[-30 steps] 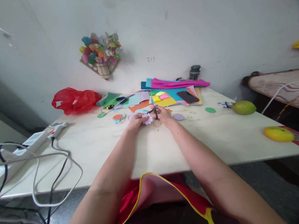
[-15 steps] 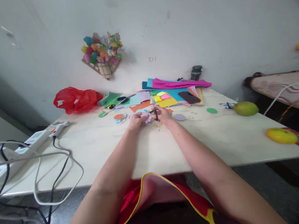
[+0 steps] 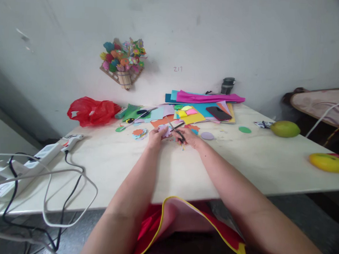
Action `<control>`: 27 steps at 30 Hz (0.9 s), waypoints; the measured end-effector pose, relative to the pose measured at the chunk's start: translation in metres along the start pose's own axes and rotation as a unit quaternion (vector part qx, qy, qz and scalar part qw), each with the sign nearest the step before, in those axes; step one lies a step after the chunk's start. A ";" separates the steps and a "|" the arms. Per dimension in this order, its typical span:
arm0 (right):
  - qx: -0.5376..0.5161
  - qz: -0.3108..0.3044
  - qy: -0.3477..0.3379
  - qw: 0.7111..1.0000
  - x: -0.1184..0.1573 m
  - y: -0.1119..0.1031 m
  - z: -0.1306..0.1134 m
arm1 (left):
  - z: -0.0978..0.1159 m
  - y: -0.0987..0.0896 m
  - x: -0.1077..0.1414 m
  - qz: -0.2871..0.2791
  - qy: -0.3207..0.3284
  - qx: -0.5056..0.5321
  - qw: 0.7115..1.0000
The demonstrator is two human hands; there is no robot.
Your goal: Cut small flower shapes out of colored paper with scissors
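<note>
A red plastic bag (image 3: pixel 93 113) and a white power strip (image 3: pixel 44 156) lie left; a green fruit (image 3: pixel 285 129) and a yellow fruit (image 3: pixel 328 163) lie right

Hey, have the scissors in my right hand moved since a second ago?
Yes: judged against the phone, the scissors in your right hand have swung, now pointing further left and lower in view.

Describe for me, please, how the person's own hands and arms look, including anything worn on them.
The left hand and right hand are ungloved, and both forearms are bare, with no sleeve, watch or bracelet showing. A small spot marks the right forearm. The person wears a yellow-edged red garment.
</note>
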State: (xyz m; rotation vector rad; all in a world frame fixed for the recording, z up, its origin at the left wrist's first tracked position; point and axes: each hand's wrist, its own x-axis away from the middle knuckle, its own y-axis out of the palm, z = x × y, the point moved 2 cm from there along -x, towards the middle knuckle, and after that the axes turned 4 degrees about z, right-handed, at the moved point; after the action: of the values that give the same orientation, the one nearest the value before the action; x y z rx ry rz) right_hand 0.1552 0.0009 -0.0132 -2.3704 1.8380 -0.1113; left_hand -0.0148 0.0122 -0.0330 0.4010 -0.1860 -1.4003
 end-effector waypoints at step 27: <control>0.010 -0.014 0.011 1.000 0.009 0.009 -0.011 | -0.002 0.001 -0.003 0.006 -0.032 0.080 0.996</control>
State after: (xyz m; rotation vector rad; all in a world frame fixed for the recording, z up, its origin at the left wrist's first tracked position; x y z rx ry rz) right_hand 0.1474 -0.0105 -0.0041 -2.3913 1.8062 -0.1587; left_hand -0.0138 0.0155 -0.0341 0.4873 -0.3549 -1.3924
